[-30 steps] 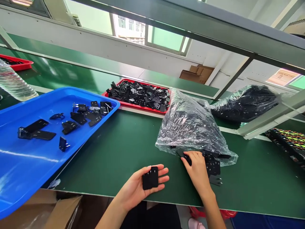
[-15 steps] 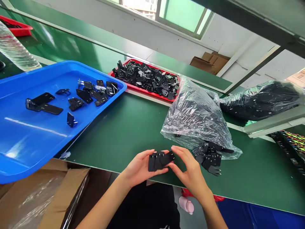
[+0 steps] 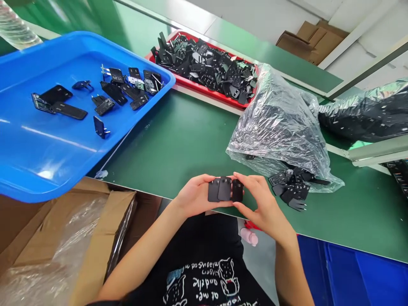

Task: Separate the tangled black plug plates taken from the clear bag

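My left hand (image 3: 196,194) cradles flat black plastic plug pieces (image 3: 224,188) with small metal pins, fanned side by side across its fingers. At the right end of the row, my right hand (image 3: 259,197) has thumb and fingertips around one black piece (image 3: 237,190), which stands slightly apart from the others. Both hands are over the front edge of the green table (image 3: 178,140). Just right of my right hand, a loose pile of similar black pieces (image 3: 293,187) spills from the mouth of a clear plastic bag (image 3: 280,127).
A blue tray (image 3: 73,144) on the left carries several scattered black pieces. Behind, a red tray (image 3: 204,91) is heaped with more. Another filled bag (image 3: 366,112) lies by a metal frame at right. An open cardboard box (image 3: 92,242) stands below at left.
The pieces in my hands have turned from a slanted overlapping stack to a straighter row, the rightmost now upright and separate. The camera view has tilted down.
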`<state>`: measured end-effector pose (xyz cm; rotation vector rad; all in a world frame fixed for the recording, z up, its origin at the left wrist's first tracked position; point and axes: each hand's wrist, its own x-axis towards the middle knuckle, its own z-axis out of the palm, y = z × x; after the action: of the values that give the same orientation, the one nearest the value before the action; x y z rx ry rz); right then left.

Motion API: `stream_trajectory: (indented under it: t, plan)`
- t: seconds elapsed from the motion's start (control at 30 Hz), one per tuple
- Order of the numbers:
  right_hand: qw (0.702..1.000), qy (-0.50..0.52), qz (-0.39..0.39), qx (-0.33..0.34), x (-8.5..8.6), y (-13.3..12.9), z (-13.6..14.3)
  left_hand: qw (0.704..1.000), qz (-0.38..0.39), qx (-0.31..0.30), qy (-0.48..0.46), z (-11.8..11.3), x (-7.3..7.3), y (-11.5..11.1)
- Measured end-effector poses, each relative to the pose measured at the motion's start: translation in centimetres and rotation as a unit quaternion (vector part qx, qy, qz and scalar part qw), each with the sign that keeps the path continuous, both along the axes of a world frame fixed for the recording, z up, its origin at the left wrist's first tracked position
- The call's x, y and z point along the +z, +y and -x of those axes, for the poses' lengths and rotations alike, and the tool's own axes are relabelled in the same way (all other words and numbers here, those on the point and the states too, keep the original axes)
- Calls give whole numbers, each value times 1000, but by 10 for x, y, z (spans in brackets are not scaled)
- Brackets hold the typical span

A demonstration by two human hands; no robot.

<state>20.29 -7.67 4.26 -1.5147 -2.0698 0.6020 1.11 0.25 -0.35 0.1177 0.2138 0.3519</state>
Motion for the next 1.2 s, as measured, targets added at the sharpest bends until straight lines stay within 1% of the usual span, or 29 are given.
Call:
stream_trajectory:
  t: [0.1, 0.23, 0.33, 0.5, 0.6, 0.7, 0.9, 1.13, 1.2]
  plan:
    - [1000, 1, 2, -3, -2, -1, 4, 1000, -3, 3, -13, 1, -1, -2]
    - [999, -8, -31, -22, -9, 0, 11, 1000, -21, 8, -15, 1, 2, -3]
    - [998, -11, -55, -26, -11, 0, 11, 1000, -27, -1, -13, 1, 3, -3]
    - [998, -22, -61, -18, -16, -1, 9, 1000, -25, -9, -11, 0, 0, -3]
    - [995, -27, -94, -23, -20, 1, 9, 1000, -16, -14, -5, 0, -1, -3]
    - [991, -33, -128, -27, -20, 2, 7, 1000, -4, -12, 4, -1, 1, -3]
    - [994, -48, -100, -10, -11, 1, -2, 1000, -2, -20, -1, -5, 6, -2]
    - [994, -45, -96, -22, -19, 5, 7, 1000, -3, -12, 22, -5, -1, -2]
    - [994, -40, -101, -24, -19, 10, 9, 1000, 1, -5, 22, -5, 0, 1]
